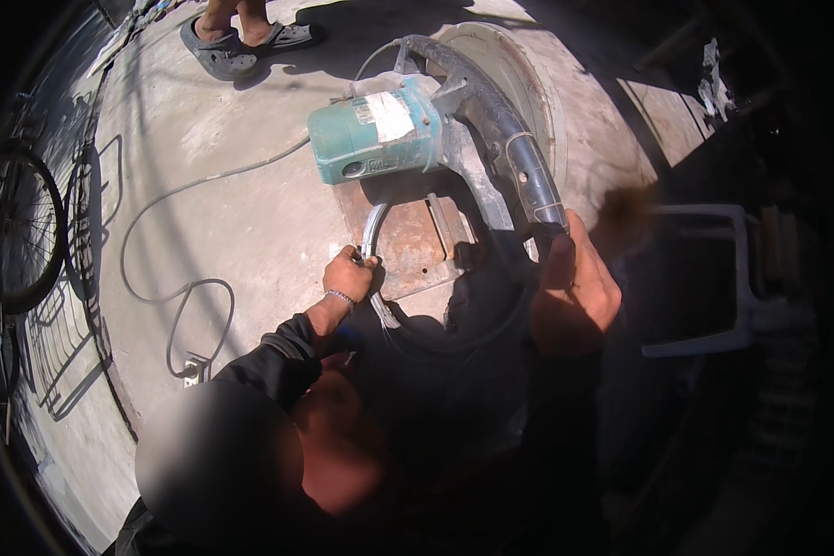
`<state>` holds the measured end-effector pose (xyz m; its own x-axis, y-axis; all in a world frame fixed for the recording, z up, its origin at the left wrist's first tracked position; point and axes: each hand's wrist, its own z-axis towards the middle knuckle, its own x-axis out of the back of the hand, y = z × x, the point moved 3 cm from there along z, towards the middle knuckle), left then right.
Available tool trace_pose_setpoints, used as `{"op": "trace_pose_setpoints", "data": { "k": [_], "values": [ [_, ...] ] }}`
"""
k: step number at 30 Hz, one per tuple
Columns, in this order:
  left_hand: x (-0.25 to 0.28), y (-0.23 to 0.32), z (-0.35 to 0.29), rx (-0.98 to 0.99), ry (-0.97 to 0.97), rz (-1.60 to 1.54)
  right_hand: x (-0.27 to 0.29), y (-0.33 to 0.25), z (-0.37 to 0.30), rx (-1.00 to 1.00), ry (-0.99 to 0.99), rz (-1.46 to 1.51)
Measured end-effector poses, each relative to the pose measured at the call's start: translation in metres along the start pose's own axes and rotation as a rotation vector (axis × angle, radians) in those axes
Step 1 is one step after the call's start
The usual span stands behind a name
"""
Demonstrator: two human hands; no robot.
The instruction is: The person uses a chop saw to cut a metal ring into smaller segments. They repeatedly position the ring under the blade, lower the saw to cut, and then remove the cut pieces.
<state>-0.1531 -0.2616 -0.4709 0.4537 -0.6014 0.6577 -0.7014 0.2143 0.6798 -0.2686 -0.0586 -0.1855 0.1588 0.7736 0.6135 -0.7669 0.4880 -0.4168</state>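
two bare hands are at work, well apart from each other. the left hand (347,275) is closed around a curved silver strip (374,233), which stands at the left side of a rusty base plate (406,236), its upper end just below the motor and its lower end splayed near the wrist. a chain bracelet (341,297) circles that wrist. the right hand (579,287) is wrapped around the lower end of the black handle (528,171) of a cut-off saw (380,134) with a teal motor; some of its fingers are hidden.

the saw's arm slants across the right part of the base plate, and deep shadow covers the area below it, so i cannot tell where the strip stands against the blade. behind the handle is a big pale disc-shaped piece (545,93) with a rusty edge.

a grey cord (157,199) runs from the motor over the concrete, loops, and ends at a white socket block (193,372). beyond the saw, another person's feet stand in grey clogs (221,57). a bicycle wheel (54,227) is at the far left, a pale frame (743,278) at the right. a blurred round shape (218,454) blocks the lower left.
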Motion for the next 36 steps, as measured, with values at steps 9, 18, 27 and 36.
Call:
{"op": "trace_pose_setpoints", "data": {
  "k": [9,18,27,36],
  "values": [
    [-0.007,-0.022,-0.014,-0.092,0.021,0.091,0.003,-0.014,0.048,0.013,-0.049,0.015],
    [-0.009,-0.001,-0.018,-0.054,-0.135,0.082,0.009,-0.023,0.044,-0.048,0.039,-0.018],
    [-0.014,-0.005,-0.017,-0.053,-0.102,0.096,-0.005,-0.003,-0.012,-0.038,0.118,-0.043],
    [-0.008,-0.008,-0.027,-0.112,-0.062,0.071,0.007,-0.023,0.07,-0.067,0.044,0.096]
  ]
}}
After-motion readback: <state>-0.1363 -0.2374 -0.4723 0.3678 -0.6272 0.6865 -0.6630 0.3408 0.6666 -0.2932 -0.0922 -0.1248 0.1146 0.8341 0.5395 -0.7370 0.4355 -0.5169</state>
